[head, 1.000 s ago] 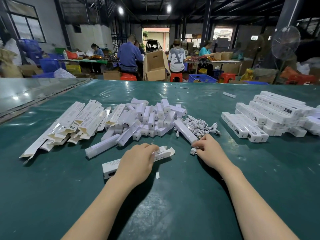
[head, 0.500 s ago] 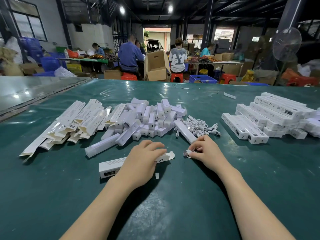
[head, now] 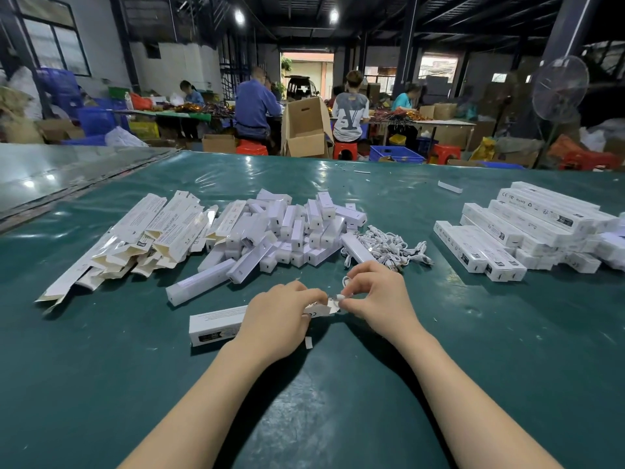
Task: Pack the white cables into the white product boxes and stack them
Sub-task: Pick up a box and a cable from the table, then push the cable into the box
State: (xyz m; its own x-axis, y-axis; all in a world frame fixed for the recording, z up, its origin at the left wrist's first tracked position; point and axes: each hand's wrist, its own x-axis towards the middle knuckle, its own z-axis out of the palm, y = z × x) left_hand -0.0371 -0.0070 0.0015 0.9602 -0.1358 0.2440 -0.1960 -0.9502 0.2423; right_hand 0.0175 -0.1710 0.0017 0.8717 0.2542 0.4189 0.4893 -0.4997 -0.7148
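L hand gripped long white cardboard product box, "CE" on its flap, flat on green table, R hand pinching thin white cable at that flap, stacked white boxes at right reading "CE FC RoHS".

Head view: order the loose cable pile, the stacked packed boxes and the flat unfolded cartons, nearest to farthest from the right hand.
1. Loose cable pile, just beyond the right hand.
2. Stacked packed boxes, off to the right.
3. Flat unfolded cartons, far left.
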